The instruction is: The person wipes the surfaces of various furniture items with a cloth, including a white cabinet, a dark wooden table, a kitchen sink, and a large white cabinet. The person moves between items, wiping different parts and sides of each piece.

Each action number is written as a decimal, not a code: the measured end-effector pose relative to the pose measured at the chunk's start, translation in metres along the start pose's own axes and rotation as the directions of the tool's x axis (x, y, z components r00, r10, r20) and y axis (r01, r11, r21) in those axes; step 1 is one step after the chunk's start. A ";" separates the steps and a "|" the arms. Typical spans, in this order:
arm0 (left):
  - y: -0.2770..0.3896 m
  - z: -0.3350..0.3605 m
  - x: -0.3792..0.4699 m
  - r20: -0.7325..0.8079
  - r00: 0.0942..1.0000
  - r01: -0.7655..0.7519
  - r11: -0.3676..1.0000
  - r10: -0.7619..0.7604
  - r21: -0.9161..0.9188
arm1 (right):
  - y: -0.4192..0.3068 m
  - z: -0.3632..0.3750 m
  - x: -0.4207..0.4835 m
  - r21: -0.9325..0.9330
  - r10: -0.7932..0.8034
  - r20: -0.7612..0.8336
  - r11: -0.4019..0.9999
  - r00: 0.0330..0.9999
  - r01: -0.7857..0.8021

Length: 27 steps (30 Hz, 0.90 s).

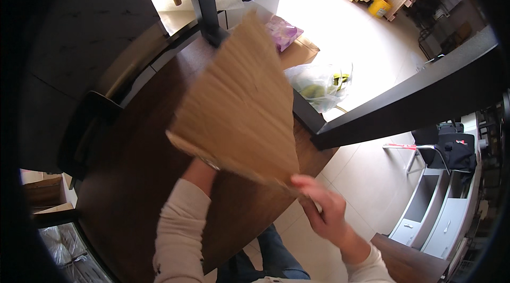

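A creased sheet of brown cardboard (pixel 243 111) is held up over the dark brown wooden table top (pixel 151 195), tilted and slightly blurred. My right hand (pixel 322 207) pinches its near right corner between thumb and fingers. From the lower left, my left forearm (pixel 183 207) in a light sleeve reaches under the sheet. The cardboard hides the left hand itself, so its grip does not show; something shiny is at that wrist.
Black frame bars (pixel 398 100) rise along the table's far and right sides. Beyond them are a clear plastic bag (pixel 318 84), a purple package (pixel 283 32) and a yellow bucket (pixel 379 6). White drawer units (pixel 444 219) and a black chair (pixel 428 139) stand at right.
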State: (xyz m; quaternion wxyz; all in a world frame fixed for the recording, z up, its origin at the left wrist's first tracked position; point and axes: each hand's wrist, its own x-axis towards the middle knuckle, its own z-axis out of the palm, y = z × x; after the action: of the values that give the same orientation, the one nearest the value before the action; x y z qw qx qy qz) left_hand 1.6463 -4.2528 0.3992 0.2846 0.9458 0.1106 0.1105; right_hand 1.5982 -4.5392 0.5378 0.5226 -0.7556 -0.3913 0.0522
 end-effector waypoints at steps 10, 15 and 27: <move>0.111 0.034 -0.137 0.133 0.955 -0.278 0.958 0.267 0.073 | 0.065 0.116 0.135 -0.443 -0.059 0.244 0.881 0.968 0.165; 0.103 0.008 -0.216 0.065 0.979 -0.203 0.962 0.194 0.184 | 0.067 0.124 0.073 -0.443 -0.280 0.085 0.849 0.956 0.288; 0.026 -0.083 -0.463 -0.226 0.888 0.455 0.684 -0.402 0.571 | 0.024 0.069 -0.273 -0.433 0.289 0.213 0.884 0.933 -0.175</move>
State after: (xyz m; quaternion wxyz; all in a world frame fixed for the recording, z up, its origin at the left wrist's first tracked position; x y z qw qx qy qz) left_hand 1.1872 -4.3568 0.4138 -0.0223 0.9282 0.3695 0.0382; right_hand 1.3901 -4.6674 0.3969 0.2852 -0.8749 -0.3671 0.1356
